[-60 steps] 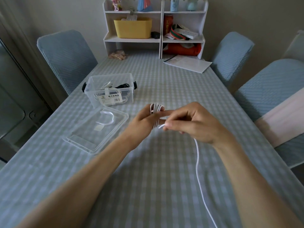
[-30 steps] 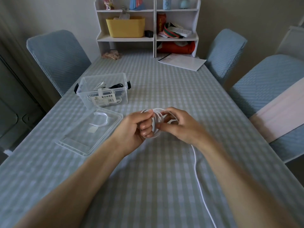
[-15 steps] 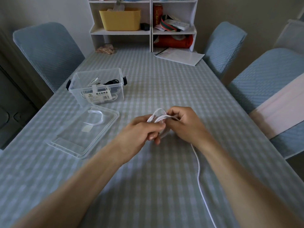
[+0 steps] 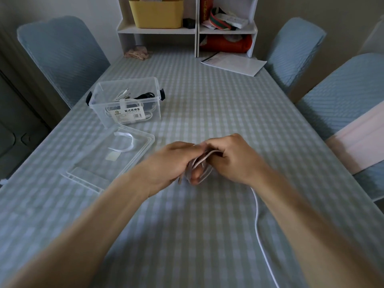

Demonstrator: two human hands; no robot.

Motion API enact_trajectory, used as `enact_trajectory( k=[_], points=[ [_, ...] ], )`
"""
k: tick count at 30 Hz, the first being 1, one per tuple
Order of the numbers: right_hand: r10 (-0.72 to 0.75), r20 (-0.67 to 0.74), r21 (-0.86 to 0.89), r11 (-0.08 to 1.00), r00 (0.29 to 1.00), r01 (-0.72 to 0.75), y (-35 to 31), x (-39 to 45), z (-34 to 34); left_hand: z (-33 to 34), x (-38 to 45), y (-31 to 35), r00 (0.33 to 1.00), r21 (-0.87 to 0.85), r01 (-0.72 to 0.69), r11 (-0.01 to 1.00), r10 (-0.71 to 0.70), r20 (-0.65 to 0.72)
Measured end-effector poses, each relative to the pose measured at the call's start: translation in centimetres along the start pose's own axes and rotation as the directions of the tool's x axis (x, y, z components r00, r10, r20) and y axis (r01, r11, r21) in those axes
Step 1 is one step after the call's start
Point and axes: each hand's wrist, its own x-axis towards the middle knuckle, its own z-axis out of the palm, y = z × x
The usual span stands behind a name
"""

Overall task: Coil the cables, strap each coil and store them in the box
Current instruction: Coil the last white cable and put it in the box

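Note:
Both hands meet over the middle of the checked table. My left hand (image 4: 170,163) grips a small coil of white cable (image 4: 200,167), its loops wrapped around the fingers. My right hand (image 4: 230,156) pinches the same cable at the coil's top. The loose tail of the white cable (image 4: 258,221) runs under my right forearm toward the table's near edge. The clear plastic box (image 4: 126,100) stands open at the left with coiled white and black cables inside. Its lid (image 4: 112,156) lies in front of it, carrying a white strap (image 4: 126,142).
A white shelf unit (image 4: 195,28) with a yellow bin (image 4: 156,12) stands at the table's far end. White papers (image 4: 234,63) lie in front of it. Blue covered chairs (image 4: 62,53) flank both sides of the table.
The coil has turned from upright to lying flatter between my hands, and both hands have dropped nearer the table. The view has tilted down and moved closer.

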Motion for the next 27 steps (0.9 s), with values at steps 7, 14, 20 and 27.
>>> enact_trajectory(
  k=[7,14,20,27],
  points=[
    [0.083,0.051,0.190,0.977,0.995,-0.091,-0.6,-0.2,-0.6,0.1,-0.2,0.9,1.000,-0.035,0.001,0.999,-0.001,0.006],
    [0.129,0.023,0.368,0.921,0.991,-0.129,-0.6,-0.1,-0.6,-0.6,-0.2,0.2,0.997,-0.454,0.042,0.890,-0.006,0.082],
    [0.367,0.048,0.567,0.756,0.929,-0.328,-0.2,0.5,-0.1,-1.8,1.4,0.6,0.991,-0.971,-0.113,0.211,-0.044,-0.125],
    [0.433,0.086,0.688,0.626,0.897,-0.368,0.1,0.6,-0.2,-4.0,1.6,0.7,0.867,-0.889,-0.404,0.215,-0.219,-0.447]
  ],
)
